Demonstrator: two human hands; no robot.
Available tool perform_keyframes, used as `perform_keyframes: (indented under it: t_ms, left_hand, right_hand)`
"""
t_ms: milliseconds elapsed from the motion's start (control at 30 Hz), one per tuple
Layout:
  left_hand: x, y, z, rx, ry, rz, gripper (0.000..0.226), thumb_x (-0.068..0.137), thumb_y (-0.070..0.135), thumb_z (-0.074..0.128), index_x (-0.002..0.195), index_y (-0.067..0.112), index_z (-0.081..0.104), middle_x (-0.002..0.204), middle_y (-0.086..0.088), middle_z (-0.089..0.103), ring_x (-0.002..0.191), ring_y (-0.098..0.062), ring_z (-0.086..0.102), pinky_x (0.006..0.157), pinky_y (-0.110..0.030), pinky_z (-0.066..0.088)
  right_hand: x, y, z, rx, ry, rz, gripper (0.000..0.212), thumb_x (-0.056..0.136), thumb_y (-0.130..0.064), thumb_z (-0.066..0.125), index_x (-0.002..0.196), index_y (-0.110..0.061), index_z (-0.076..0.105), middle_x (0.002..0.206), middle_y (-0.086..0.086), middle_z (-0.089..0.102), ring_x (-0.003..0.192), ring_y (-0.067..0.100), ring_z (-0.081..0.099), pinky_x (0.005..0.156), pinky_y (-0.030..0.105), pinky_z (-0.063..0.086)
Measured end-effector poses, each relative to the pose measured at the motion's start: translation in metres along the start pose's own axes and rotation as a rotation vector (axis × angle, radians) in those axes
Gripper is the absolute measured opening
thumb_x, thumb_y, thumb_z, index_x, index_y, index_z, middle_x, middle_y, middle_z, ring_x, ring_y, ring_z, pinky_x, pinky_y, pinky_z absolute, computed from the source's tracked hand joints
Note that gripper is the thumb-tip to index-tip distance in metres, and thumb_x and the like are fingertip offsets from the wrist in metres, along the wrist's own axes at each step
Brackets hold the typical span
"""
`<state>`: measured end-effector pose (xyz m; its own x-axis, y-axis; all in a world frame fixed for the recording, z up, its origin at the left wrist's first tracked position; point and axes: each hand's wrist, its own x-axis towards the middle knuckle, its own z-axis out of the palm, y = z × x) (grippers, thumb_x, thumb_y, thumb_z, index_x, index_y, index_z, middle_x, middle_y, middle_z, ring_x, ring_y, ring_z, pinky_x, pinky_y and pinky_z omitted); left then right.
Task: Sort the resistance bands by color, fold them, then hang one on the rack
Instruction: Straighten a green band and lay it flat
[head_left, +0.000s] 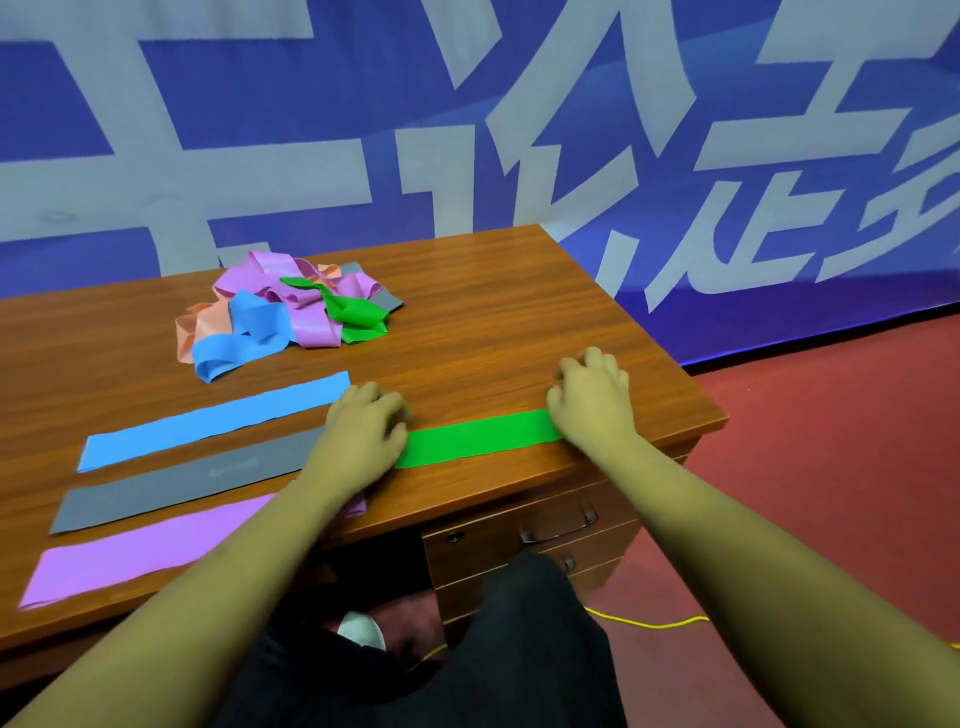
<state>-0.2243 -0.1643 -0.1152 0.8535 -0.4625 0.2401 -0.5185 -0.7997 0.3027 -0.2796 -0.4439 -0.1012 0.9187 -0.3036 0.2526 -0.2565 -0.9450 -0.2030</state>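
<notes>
A green resistance band (480, 437) lies flat along the near right part of the wooden desk (498, 322). My left hand (363, 431) covers its left end with curled fingers and grips it. My right hand (592, 397) grips the right end the same way, near the desk's right edge. To the left lie three flat bands side by side: blue (208, 422), grey (182, 483) and purple (140, 551). My left forearm crosses the right ends of the grey and purple bands. A tangled pile (291, 312) of purple, blue, green, orange and grey bands sits behind them.
The desk has drawers with handles (558, 525) under its right side. A blue and white banner wall (467, 130) stands right behind the desk. Red floor with a yellow cable (649, 622) lies to the right. My dark-trousered knee (519, 623) is below the desk edge. No rack is in view.
</notes>
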Motion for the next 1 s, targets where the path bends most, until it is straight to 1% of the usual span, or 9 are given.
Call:
perform_keyframes:
  t_ms: [167,367,467,567,700,800,867,933,1000]
  left_hand:
    - [0.044,-0.041,-0.029,0.058,0.051,-0.118,0.03,0.073,0.028,0.048,0.091,0.013,0.067,0.092,-0.015,0.063,0.093,-0.038,0.056,0.082,-0.044,0.046]
    - [0.096,-0.093,-0.048,0.179,0.133,-0.209,0.022,0.077,0.015,0.058,0.094,0.005,0.068,0.095,-0.023,0.06,0.094,-0.043,0.053,0.079,-0.047,0.043]
    - [0.116,-0.119,-0.045,0.226,0.155,-0.134,0.032,0.078,0.014,0.058,0.107,0.003,0.066,0.109,-0.022,0.06,0.099,-0.044,0.053,0.08,-0.049,0.044]
    - [0.129,-0.138,-0.034,0.22,0.063,-0.102,0.041,0.081,0.016,0.064,0.121,0.008,0.062,0.124,-0.016,0.059,0.114,-0.04,0.053,0.088,-0.048,0.043]
    - [0.13,-0.159,-0.018,0.179,0.005,-0.112,0.042,0.083,0.025,0.059,0.123,0.013,0.062,0.128,-0.009,0.059,0.121,-0.033,0.051,0.093,-0.044,0.04]
    - [0.13,-0.169,-0.011,0.133,0.035,-0.128,0.038,0.085,0.025,0.062,0.122,0.016,0.062,0.129,-0.005,0.058,0.122,-0.029,0.049,0.094,-0.043,0.039]
    - [0.132,-0.173,-0.011,0.085,0.042,-0.14,0.041,0.085,0.029,0.06,0.125,0.018,0.06,0.129,-0.004,0.058,0.123,-0.028,0.049,0.096,-0.043,0.038]
    - [0.133,-0.172,-0.014,0.015,0.033,-0.172,0.053,0.082,0.041,0.053,0.131,0.021,0.055,0.132,-0.004,0.057,0.124,-0.029,0.049,0.099,-0.044,0.038]
    - [0.134,-0.166,-0.021,-0.11,0.063,-0.177,0.062,0.081,0.056,0.049,0.137,0.028,0.047,0.136,-0.001,0.056,0.125,-0.026,0.049,0.103,-0.046,0.039]
  right_hand:
    - [0.035,-0.071,0.005,0.159,-0.133,-0.14,0.029,0.088,-0.024,0.05,0.109,-0.008,0.062,0.112,0.017,0.055,0.111,0.038,0.054,0.095,0.043,0.046]
    - [0.081,-0.153,0.027,0.222,-0.237,-0.196,0.028,0.089,-0.023,0.051,0.111,-0.008,0.06,0.117,0.016,0.057,0.112,0.036,0.056,0.095,0.043,0.048]
    - [0.105,-0.183,0.047,0.296,-0.245,-0.186,0.029,0.086,-0.02,0.052,0.109,-0.006,0.062,0.114,0.018,0.059,0.11,0.038,0.057,0.093,0.043,0.049]
    - [0.13,-0.204,0.067,0.364,-0.243,-0.141,0.033,0.085,-0.018,0.057,0.115,-0.004,0.058,0.119,0.02,0.057,0.111,0.039,0.056,0.092,0.042,0.048]
    - [0.153,-0.219,0.097,0.427,-0.234,-0.093,0.041,0.083,-0.026,0.065,0.121,-0.012,0.059,0.12,0.018,0.053,0.11,0.039,0.056,0.094,0.044,0.048]
    - [0.161,-0.22,0.114,0.445,-0.152,-0.1,0.019,0.084,-0.021,0.064,0.102,-0.017,0.072,0.108,0.015,0.057,0.102,0.036,0.059,0.091,0.042,0.049]
    - [0.164,-0.217,0.117,0.498,-0.097,-0.123,0.009,0.082,-0.016,0.065,0.086,-0.016,0.073,0.097,0.012,0.057,0.095,0.032,0.059,0.085,0.042,0.05]
    - [0.163,-0.214,0.11,0.595,-0.084,-0.157,0.006,0.081,-0.013,0.067,0.082,-0.016,0.072,0.095,0.009,0.055,0.089,0.026,0.058,0.083,0.039,0.05]
    - [0.16,-0.212,0.093,0.719,-0.079,-0.2,0.005,0.081,-0.011,0.069,0.082,-0.015,0.071,0.096,0.007,0.053,0.085,0.019,0.056,0.081,0.029,0.048]
